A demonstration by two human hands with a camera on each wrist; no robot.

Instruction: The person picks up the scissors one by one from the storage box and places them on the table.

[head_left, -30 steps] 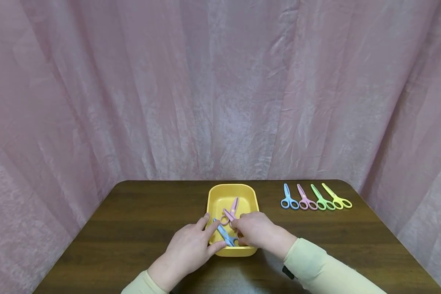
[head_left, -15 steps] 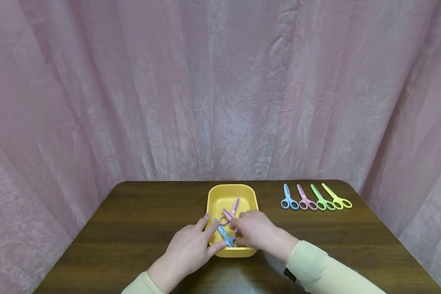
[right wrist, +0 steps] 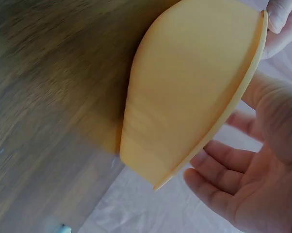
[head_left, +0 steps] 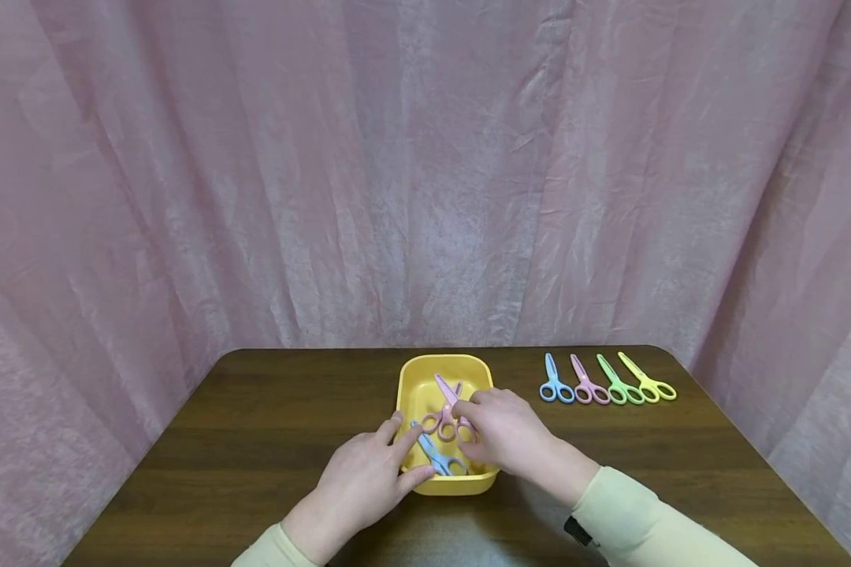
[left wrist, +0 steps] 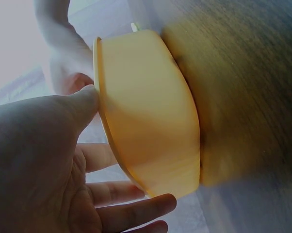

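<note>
Hung behind and along both sides of a dark brown, wood-grained bench (head_left: 269, 425): a pale pink curtain (head_left: 425, 173) with a soft sheen, falling in loose vertical folds. Laid out in a row near the bench's far right corner, from left to right: blue scissors (head_left: 555, 379), pink scissors (head_left: 586, 381), green scissors (head_left: 615, 383) and yellow scissors (head_left: 644, 380), all closed, blades toward the curtain. Set nearly straight at the blue end, slanting more toward the yellow. Rounded at both far corners, with pale glare near the front: the bench top.
</note>
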